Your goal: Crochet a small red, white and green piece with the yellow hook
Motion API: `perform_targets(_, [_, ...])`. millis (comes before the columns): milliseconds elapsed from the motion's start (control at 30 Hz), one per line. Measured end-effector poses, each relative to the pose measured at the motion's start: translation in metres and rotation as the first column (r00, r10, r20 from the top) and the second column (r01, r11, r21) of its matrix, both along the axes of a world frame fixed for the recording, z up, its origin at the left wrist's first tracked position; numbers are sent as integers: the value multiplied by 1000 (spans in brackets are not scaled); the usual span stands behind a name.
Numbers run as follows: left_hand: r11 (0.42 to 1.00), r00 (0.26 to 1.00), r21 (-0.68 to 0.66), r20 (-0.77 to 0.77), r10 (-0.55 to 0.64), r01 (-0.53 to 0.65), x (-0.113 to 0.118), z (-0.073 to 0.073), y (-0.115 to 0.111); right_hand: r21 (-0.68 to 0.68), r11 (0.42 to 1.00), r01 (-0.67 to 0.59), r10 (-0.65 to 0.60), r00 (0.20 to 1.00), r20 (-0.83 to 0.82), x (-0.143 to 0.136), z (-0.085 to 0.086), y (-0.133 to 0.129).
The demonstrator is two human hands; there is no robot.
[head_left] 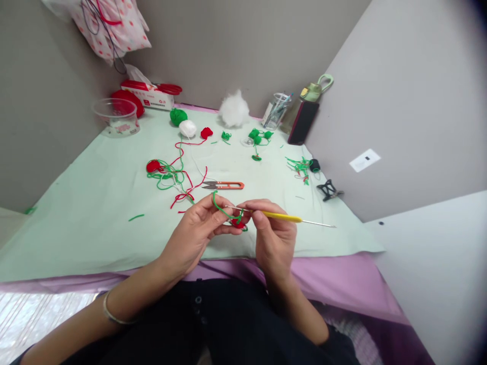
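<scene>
My left hand [203, 223] pinches a small red and green crochet piece [239, 223] near the table's front edge. A strand of green yarn [217, 204] loops up over its fingers. In my right hand [274, 233] is a crochet hook with a yellow handle [283, 217], held like a pen. One metal end of the hook points left into the yarn above the piece; the other sticks out to the right. Fingers hide part of the crochet piece. Just beyond my hands lie orange-handled thread snips [228, 185].
Tangled red, green and white yarn [167, 175] lies to the left. Yarn balls [178, 117], white stuffing [234, 109], a clear tub [117, 119], a tissue box [150, 95], a cup [277, 111] and a phone [303, 122] line the back. A black clip [329, 189] sits right.
</scene>
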State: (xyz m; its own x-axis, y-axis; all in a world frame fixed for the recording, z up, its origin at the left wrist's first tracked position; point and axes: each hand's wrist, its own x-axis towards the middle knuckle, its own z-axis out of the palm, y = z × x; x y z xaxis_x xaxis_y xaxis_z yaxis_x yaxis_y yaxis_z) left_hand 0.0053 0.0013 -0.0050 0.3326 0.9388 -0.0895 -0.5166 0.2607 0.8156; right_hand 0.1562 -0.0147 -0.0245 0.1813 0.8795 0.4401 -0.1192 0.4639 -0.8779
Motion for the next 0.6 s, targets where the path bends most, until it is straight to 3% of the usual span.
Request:
perform_targets(333, [997, 996, 20, 45, -72, 71, -1, 4, -2, 58, 996, 70, -74, 996, 55, -2, 2, -1])
perform_targets(600, [998, 999, -58, 33, -5, 7, 2, 1, 1, 84, 994, 67, -72, 996, 52, -4, 0, -2])
